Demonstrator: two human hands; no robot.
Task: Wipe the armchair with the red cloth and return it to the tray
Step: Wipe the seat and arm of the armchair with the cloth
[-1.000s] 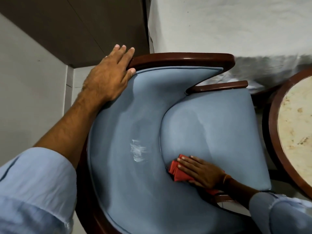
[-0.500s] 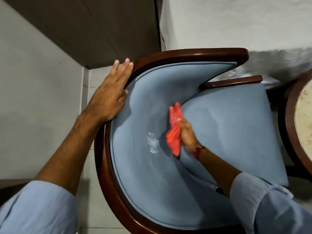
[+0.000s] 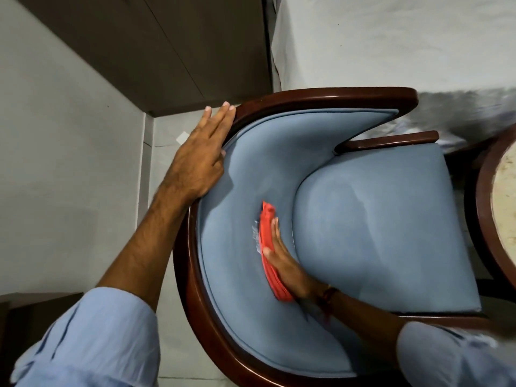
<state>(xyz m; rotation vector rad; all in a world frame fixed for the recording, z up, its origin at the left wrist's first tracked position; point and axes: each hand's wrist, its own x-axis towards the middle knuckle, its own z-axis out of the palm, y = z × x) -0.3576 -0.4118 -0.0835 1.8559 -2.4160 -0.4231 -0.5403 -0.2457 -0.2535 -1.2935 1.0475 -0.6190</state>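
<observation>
The armchair (image 3: 371, 227) has blue upholstery and a dark wooden frame, and I look down on it from above. My right hand (image 3: 284, 261) presses the folded red cloth (image 3: 269, 247) flat against the inside of the blue backrest, over a whitish smear whose edge shows just left of the cloth. My left hand (image 3: 201, 160) lies flat on the top of the curved wooden rim at the chair's upper left, fingers together, holding nothing. No tray is in view.
A round table (image 3: 497, 208) with a dark wooden rim and pale stone top stands right of the chair. A surface under a white cloth (image 3: 391, 40) fills the top right. Pale floor tiles and a dark panel (image 3: 156, 51) lie left.
My right hand carried the red cloth from the seat cushion's near edge up onto the backrest and now presses it over the whitish smear. The view has shifted; my left hand stays on the rim.
</observation>
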